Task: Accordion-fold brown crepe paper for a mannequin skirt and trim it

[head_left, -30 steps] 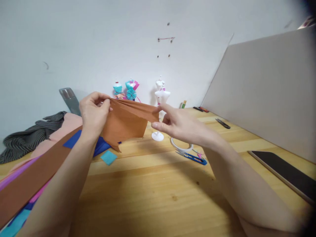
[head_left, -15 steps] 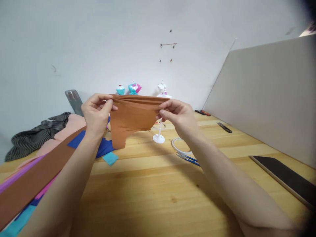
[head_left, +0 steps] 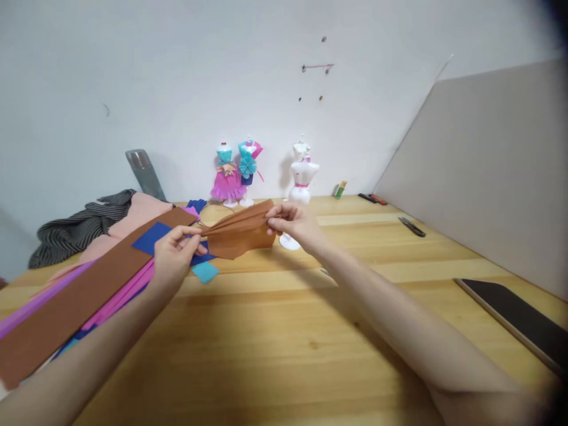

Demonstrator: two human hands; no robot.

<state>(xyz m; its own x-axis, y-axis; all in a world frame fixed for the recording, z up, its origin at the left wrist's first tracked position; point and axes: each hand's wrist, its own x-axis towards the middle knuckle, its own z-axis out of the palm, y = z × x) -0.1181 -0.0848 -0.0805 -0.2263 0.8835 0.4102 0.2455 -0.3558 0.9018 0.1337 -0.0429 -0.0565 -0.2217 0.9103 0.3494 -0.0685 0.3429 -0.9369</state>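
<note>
A small piece of brown cloth (head_left: 239, 234), gathered into folds, is stretched between my two hands above the wooden table (head_left: 284, 331). My left hand (head_left: 175, 251) pinches its left end, fingers closed. At the right end my right hand (head_left: 293, 222) pinches the cloth's upper corner. Just under the cloth lie a blue sheet (head_left: 153, 236) and a small teal square (head_left: 205, 271). A long brown strip (head_left: 84, 290) runs from there toward the near left.
Three small dress-form mannequins stand at the wall: two dressed ones (head_left: 235, 171) and a white one (head_left: 303, 174). A heap of pink and striped fabric (head_left: 89, 222) lies far left beside a grey bottle (head_left: 142, 171). A dark tablet (head_left: 515, 316) lies at right, below a grey partition (head_left: 488, 165).
Both hands have dropped lower toward the table with the brown cloth. The cloth, held up and hanging before, is now bunched narrower and lies nearly level. The right hand took hold of it after one second ago.
</note>
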